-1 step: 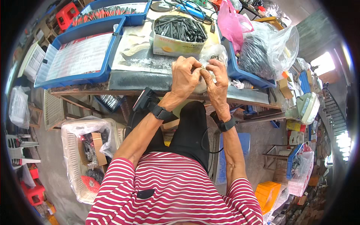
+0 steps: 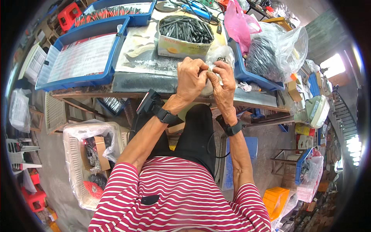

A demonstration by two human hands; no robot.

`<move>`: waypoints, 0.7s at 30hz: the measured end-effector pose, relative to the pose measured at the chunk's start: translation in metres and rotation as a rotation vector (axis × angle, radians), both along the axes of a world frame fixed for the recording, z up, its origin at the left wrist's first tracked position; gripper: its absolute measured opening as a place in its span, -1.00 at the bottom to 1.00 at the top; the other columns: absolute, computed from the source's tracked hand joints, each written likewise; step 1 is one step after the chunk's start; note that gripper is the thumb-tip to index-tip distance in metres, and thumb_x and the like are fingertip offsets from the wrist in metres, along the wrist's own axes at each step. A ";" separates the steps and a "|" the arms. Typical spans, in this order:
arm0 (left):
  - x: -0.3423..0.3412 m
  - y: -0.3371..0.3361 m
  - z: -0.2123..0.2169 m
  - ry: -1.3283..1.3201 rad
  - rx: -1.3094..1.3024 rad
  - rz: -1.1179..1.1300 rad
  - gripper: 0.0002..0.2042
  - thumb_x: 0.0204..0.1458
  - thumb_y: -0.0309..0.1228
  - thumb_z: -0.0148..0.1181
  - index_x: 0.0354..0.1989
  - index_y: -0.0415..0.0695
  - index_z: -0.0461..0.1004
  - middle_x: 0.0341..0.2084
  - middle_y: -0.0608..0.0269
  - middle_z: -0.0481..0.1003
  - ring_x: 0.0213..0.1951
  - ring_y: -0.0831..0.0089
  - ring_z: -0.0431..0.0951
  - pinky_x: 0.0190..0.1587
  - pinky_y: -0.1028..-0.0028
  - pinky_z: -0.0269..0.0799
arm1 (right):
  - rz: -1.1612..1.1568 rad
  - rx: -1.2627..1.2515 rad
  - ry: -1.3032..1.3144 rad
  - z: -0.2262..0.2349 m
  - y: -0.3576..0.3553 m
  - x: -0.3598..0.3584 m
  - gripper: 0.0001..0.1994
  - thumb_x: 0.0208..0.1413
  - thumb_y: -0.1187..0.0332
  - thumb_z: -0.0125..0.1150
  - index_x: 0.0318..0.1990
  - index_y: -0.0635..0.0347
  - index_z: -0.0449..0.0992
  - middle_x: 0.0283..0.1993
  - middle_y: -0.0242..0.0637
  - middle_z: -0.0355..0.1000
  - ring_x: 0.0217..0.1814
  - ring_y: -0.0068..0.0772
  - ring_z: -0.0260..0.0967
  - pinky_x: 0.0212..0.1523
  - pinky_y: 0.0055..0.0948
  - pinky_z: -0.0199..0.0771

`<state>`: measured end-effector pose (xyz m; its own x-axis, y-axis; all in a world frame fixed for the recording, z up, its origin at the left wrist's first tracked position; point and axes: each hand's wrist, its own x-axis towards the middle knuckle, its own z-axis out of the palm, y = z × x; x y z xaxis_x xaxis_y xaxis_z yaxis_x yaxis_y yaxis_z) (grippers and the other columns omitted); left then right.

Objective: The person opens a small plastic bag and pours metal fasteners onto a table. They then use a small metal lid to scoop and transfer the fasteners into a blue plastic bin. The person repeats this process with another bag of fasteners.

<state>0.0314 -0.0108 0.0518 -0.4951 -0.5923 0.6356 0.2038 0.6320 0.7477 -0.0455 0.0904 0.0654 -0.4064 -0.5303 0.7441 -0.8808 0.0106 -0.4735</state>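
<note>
Over the near edge of the workbench my left hand (image 2: 190,78) and my right hand (image 2: 223,84) meet, thumbs and forefingers pinched together. Whatever sits between the fingertips is too small and hidden to make out. Just behind my right fingers lies a clear plastic bag (image 2: 225,52), with small dark pieces showing by it. A cardboard box (image 2: 183,48) stands beyond my hands, heaped with thin black plastic-looking sticks (image 2: 186,30). Each of my wrists wears a black strap.
Left on the bench, a blue tray (image 2: 83,82) holds clear plastic strips; another blue tray (image 2: 141,20) holds red-and-black slim pieces. At right, a blue bin (image 2: 241,71) adjoins a large clear bag (image 2: 266,50) and a pink bag (image 2: 238,29). A pale basket (image 2: 73,170) stands on the floor.
</note>
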 end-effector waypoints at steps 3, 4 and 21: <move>0.007 0.000 0.005 -0.027 -0.170 0.026 -0.94 -0.20 -0.49 0.17 -0.52 -0.18 0.45 -0.57 0.23 0.44 -0.42 0.29 0.38 -0.27 0.33 0.24 | 0.028 -0.026 -0.087 -0.002 -0.001 0.004 -0.88 -0.05 0.49 0.21 -0.38 0.36 0.43 -0.17 -0.12 0.36 -0.12 -0.15 0.31 -0.12 -0.31 0.30; 0.008 0.001 0.006 -0.038 -0.212 0.035 -0.93 -0.20 -0.51 0.19 -0.50 -0.21 0.46 -0.56 0.20 0.43 -0.43 0.29 0.38 -0.30 0.33 0.27 | 0.028 -0.033 -0.107 -0.001 -0.002 0.004 -0.89 -0.04 0.51 0.19 -0.39 0.37 0.43 -0.18 -0.12 0.36 -0.13 -0.16 0.31 -0.13 -0.31 0.30; 0.023 0.014 0.001 -0.132 -0.237 0.052 -0.85 -0.16 -0.50 0.10 -0.35 -0.09 0.43 -0.52 0.31 0.44 -0.38 0.37 0.35 -0.16 0.33 0.11 | 0.254 -0.220 -0.827 -0.002 0.006 0.009 -0.89 0.05 0.52 0.14 -0.48 0.37 0.48 -0.09 -0.27 0.36 -0.16 -0.57 0.25 -0.13 -0.58 0.23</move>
